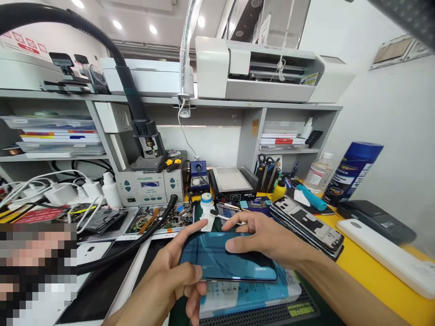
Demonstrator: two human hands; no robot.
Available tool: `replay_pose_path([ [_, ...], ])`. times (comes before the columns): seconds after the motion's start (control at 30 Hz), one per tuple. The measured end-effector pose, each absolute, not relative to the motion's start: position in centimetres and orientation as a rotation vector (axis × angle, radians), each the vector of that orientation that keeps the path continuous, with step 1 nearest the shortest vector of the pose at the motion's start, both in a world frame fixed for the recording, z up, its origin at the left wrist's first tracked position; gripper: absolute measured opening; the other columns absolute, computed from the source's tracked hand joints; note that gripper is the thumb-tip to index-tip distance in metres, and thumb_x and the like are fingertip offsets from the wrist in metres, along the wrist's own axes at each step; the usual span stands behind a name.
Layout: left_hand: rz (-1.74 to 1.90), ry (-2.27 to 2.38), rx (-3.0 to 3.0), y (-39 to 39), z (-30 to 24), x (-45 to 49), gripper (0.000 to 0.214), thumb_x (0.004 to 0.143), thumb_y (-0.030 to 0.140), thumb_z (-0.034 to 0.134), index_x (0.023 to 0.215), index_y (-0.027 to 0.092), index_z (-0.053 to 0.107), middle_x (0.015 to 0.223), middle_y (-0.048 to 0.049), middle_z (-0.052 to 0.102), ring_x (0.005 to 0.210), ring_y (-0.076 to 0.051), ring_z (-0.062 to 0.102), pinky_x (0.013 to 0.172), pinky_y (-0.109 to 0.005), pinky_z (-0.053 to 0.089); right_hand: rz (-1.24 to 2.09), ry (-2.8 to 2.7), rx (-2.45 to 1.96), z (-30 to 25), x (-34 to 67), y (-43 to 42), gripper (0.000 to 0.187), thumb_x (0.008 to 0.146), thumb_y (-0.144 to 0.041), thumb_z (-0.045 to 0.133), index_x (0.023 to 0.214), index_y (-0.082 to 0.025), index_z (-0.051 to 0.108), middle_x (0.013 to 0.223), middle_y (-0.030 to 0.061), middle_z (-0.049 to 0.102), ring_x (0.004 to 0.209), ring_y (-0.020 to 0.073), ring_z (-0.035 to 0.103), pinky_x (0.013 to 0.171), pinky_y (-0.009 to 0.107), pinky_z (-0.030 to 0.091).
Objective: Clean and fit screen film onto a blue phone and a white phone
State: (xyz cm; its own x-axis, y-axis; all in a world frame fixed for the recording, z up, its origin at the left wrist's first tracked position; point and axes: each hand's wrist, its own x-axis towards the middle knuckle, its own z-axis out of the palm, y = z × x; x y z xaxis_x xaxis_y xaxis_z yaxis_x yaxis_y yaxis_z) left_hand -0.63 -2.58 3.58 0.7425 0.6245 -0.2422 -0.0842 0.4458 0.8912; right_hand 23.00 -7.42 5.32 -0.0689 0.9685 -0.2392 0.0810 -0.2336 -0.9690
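Observation:
My left hand (pixel 173 276) grips a dark smartphone (pixel 238 265) with a glossy blue-tinted screen, holding its left end from below with the thumb on the edge. My right hand (pixel 268 240) rests over the phone's upper right part, thumb pressed on the glass and fingers stretched toward the far edge. The phone hovers flat just above a blue and white packet (pixel 251 294) lying on a dark work mat (pixel 299 310).
A stack of phone frames (pixel 307 224) lies right of my hands. Behind stand a hot-air station (pixel 149 183), a small heating plate (pixel 233 181), a white bottle (pixel 110 190), a blue spray can (pixel 351 172) and a clear bottle (pixel 319 172). Chargers and cables (pixel 64 192) crowd the left.

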Motion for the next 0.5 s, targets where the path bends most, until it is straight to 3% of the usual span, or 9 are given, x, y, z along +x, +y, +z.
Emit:
replay_pose_path([
  [0.1,0.558,0.598,1.053,-2.57,3.59,-0.55,0.100,0.082,0.022,0.071,0.164,0.027,0.014,0.064,-0.0016,0.070,0.045,-0.016,0.058,0.051,-0.030,0.055,1.374,-1.145,-1.357,5.70,23.01,-7.70,0.051,0.074,-0.039,0.093,0.115,-0.020,0.068,0.098,0.0038,0.072,0.078,0.0145,0.069,0.067,0.023,0.056],
  [0.2,0.672,0.607,1.062,-2.58,3.38,-0.42,0.100,0.082,0.024,0.075,0.163,0.028,0.017,0.063,-0.0005,0.069,0.045,-0.016,0.057,0.051,-0.031,0.055,1.377,-1.120,-1.295,5.81,22.86,-7.99,0.053,0.079,-0.042,0.087,0.121,-0.022,0.062,0.088,0.0000,0.069,0.059,0.0095,0.062,0.048,0.019,0.052],
  [0.4,0.769,0.577,1.049,-2.48,3.04,-0.16,0.098,0.081,0.023,0.075,0.162,0.028,0.019,0.063,0.0011,0.067,0.047,-0.015,0.056,0.049,-0.030,0.054,1.432,-1.161,-1.233,5.21,22.59,-7.79,0.038,0.087,-0.050,0.077,0.086,-0.017,0.060,0.061,-0.0022,0.065,0.040,0.0072,0.053,0.034,0.016,0.044],
  [0.5,0.767,0.571,1.027,-2.38,3.25,-0.15,0.097,0.083,0.019,0.071,0.163,0.026,0.017,0.063,0.0001,0.068,0.046,-0.015,0.055,0.049,-0.030,0.055,1.454,-1.158,-1.243,5.13,22.58,-7.66,0.038,0.091,-0.052,0.071,0.086,-0.015,0.062,0.055,-0.0011,0.066,0.036,0.0070,0.051,0.032,0.014,0.041],
])
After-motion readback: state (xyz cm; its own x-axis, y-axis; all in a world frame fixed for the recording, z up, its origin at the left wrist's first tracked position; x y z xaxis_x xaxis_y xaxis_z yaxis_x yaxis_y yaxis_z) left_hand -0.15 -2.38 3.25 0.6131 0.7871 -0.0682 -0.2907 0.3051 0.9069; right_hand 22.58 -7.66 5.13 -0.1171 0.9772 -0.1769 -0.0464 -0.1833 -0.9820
